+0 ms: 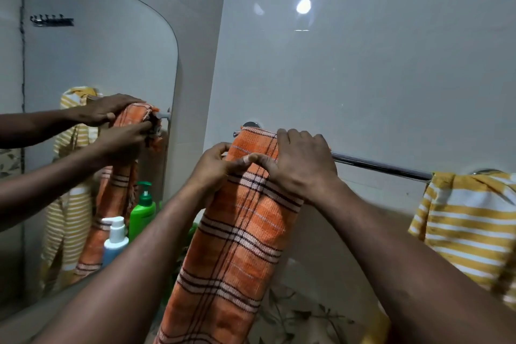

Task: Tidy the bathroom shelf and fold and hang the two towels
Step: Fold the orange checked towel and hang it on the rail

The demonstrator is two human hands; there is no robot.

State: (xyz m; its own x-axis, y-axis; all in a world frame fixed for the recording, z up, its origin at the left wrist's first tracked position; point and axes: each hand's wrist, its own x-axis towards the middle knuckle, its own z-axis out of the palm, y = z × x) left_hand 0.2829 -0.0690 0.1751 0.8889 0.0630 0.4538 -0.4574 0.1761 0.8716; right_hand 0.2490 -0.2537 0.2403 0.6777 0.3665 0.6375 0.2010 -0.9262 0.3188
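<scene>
— Across the middle of the frame, on the wall, how many towels do you count?

— Two. An orange plaid towel [240,232] is draped over the left end of the one chrome towel bar [379,166]. A yellow-and-white striped towel [469,220] hangs bunched at the bar's right end. The two are well apart, with bare bar between them.

— And the hands?

— Both are on the orange one. The left hand [215,167] has its fingers curled round the towel's left edge, thumb pressed on the front. The right hand [301,165] lies over the top where the cloth crosses the bar. Its fingers are bent over the fold, and its thumb tip touches the left thumb.

— Anything else?

— One mirror [97,64] fills the left of the frame. It repeats both towels and both hands, and shows two pump bottles. One is a green pump bottle [142,209]. The other is a white-and-blue pump bottle [116,240], lower and to its left. A dark hook rack [51,20] is reflected in the upper left, too blurred for me to count the hooks.

— What can't you see?

— The orange towel's hem runs off the bottom edge, and the striped towel is cut by the right edge. The left forearm covers whatever the bottles stand on; only a green patch peeks out beside it.
</scene>
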